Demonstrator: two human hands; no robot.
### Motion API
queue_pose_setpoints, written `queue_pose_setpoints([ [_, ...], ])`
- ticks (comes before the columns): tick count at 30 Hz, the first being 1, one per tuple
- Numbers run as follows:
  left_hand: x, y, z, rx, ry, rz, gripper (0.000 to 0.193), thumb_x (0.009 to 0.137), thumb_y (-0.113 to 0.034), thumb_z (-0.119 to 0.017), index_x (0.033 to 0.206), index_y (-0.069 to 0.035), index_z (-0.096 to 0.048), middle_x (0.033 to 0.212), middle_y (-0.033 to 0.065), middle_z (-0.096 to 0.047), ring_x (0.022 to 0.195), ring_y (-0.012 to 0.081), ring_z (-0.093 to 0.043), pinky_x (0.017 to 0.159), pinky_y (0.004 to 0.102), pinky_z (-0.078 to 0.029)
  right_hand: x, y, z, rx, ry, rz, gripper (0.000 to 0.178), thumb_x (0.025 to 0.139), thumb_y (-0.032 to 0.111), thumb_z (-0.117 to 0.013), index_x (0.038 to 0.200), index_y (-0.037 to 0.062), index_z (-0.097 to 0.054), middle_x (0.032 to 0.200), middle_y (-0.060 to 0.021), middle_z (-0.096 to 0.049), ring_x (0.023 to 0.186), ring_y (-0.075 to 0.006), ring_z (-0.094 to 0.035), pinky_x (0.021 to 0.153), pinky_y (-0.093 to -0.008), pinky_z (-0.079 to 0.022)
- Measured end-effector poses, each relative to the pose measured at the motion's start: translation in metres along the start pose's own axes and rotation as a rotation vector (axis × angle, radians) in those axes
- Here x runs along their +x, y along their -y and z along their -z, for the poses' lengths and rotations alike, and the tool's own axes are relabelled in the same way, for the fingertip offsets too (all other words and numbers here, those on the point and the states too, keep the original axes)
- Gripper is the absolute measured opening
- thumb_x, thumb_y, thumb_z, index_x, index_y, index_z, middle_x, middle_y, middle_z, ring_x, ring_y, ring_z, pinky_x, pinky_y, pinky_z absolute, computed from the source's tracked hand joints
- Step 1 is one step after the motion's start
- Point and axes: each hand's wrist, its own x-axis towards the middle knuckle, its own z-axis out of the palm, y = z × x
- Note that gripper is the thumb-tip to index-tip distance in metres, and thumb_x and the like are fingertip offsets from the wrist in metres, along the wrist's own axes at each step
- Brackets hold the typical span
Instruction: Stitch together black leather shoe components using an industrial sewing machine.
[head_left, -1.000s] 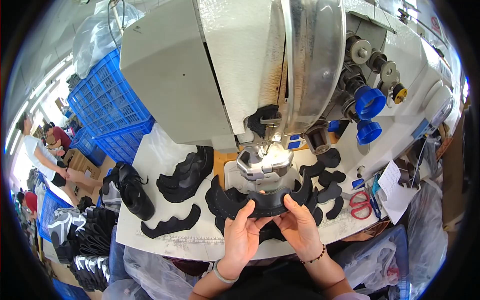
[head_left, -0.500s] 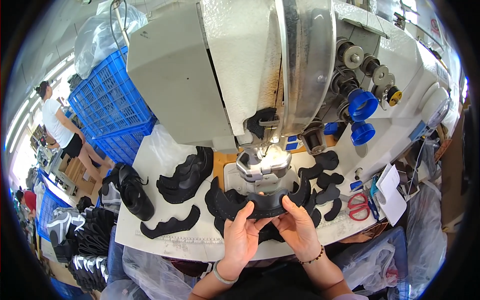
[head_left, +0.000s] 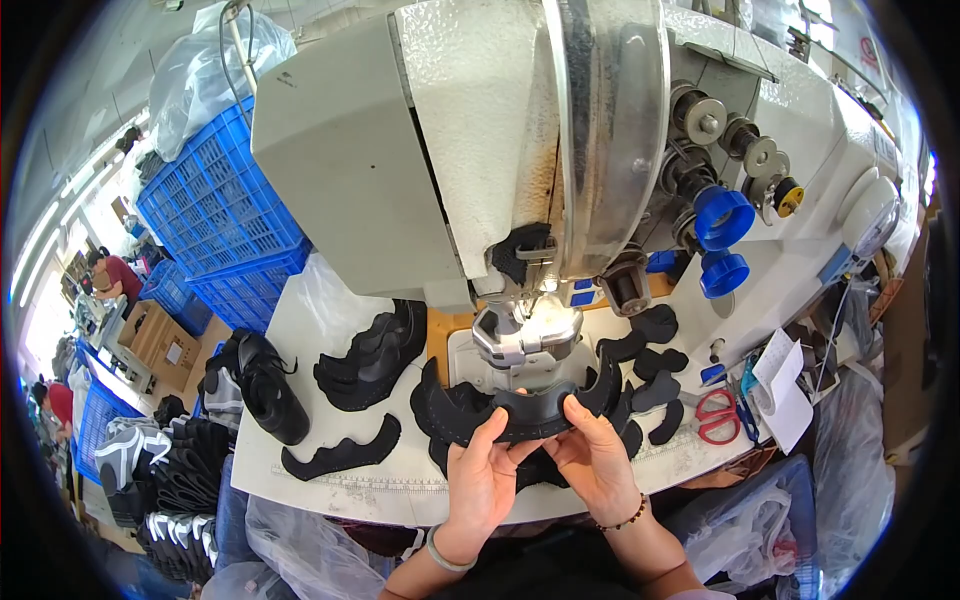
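Note:
Between my two hands is a curved black padded shoe piece (head_left: 535, 407), its tips arching up and away from me in front of a sewing machine's metal clamp (head_left: 505, 335). My left hand (head_left: 478, 485) is closed on its lower edge left of the middle, thumb on top. On the right of the middle, my right hand (head_left: 598, 455) pinches the same edge; the fingers underneath are partly hidden. More black pieces lie below and around it. A stack of curved black pieces (head_left: 372, 365) rests to the left, with one flat wavy black piece (head_left: 342, 450) nearer me.
The machine head (head_left: 480, 140) looms over the white table (head_left: 270, 470). Small black pieces (head_left: 655, 390), red-handled scissors (head_left: 717, 415) and paper sheets (head_left: 782, 390) lie right. A black shoe (head_left: 272, 395) stands left, before stacked blue crates (head_left: 225, 190). Another person (head_left: 118, 280) is far left.
My hands and the shoe piece stay almost still. The person in a white shirt at the far left has gone from view, and a person in dark red shows behind.

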Motion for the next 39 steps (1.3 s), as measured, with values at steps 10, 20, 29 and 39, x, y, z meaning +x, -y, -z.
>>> queue_pose_setpoints([
  [10,-0.002,0.001,-0.002,0.022,0.029,-0.042,0.027,0.092,-0.009,-0.05,0.112,0.008,-0.055,0.114,0.016,-0.06,0.098,0.0233,-0.063,0.084,0.0363,-0.056,-0.002,0.0,0.0,-0.06,0.043,0.045,0.014,0.089,0.012,-0.06,0.098,0.0008,-0.063,0.099,-0.0075,-0.065,0.091,-0.0149,-0.062,0.085,-0.0301,-0.049],
  [20,-0.003,0.014,0.002,0.159,0.07,-0.145,0.035,0.081,0.01,-0.059,0.115,0.001,-0.054,0.107,0.0101,-0.061,0.096,0.0145,-0.059,0.089,0.0299,-0.046,-0.005,-0.003,-0.006,-0.163,0.026,0.205,0.013,0.089,0.013,-0.059,0.098,0.0038,-0.061,0.095,-0.0051,-0.065,0.09,-0.014,-0.061,0.086,-0.0292,-0.048],
  [29,-0.002,0.014,0.006,0.183,0.129,-0.079,0.023,0.083,0.006,-0.06,0.105,0.002,-0.059,0.096,0.0086,-0.064,0.083,0.0136,-0.06,0.075,0.028,-0.049,-0.007,-0.002,-0.008,-0.196,0.046,0.21,0.012,0.089,0.015,-0.06,0.09,0.0033,-0.061,0.085,-0.0057,-0.064,0.075,-0.0148,-0.06,0.068,-0.0308,-0.049],
  [39,0.0,0.015,0.008,0.162,0.149,-0.088,0.018,0.085,0.003,-0.058,0.103,0.002,-0.06,0.094,0.0091,-0.065,0.082,0.015,-0.06,0.073,0.0297,-0.048,-0.006,-0.002,-0.011,-0.209,0.034,0.208,0.014,0.09,0.017,-0.058,0.088,0.0024,-0.061,0.081,-0.0072,-0.064,0.071,-0.0167,-0.059,0.064,-0.0312,-0.048],
])
